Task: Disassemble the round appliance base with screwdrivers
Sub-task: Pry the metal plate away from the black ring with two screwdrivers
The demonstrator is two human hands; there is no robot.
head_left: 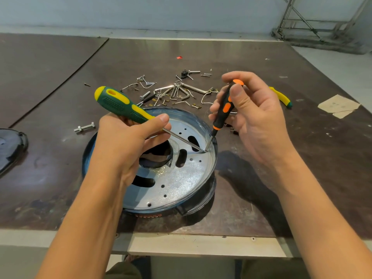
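The round appliance base (181,178) sits near the table's front edge, a dark ring around a silver perforated metal plate with slots and a central hole. My left hand (124,143) grips a green and yellow screwdriver (120,105), its shaft slanting down to the right. My right hand (253,115) pinches a slim black and orange screwdriver (224,106) held nearly upright. Both tips meet at one spot on the plate's right side, close to the rim (205,151).
A scatter of loose screws, bolts, hex keys and wire clips (173,91) lies behind the base. A bolt with a nut (84,127) lies at the left, a dark cover (10,146) at the left edge, a yellow-green tool (281,96) and paper scrap (338,105) at the right.
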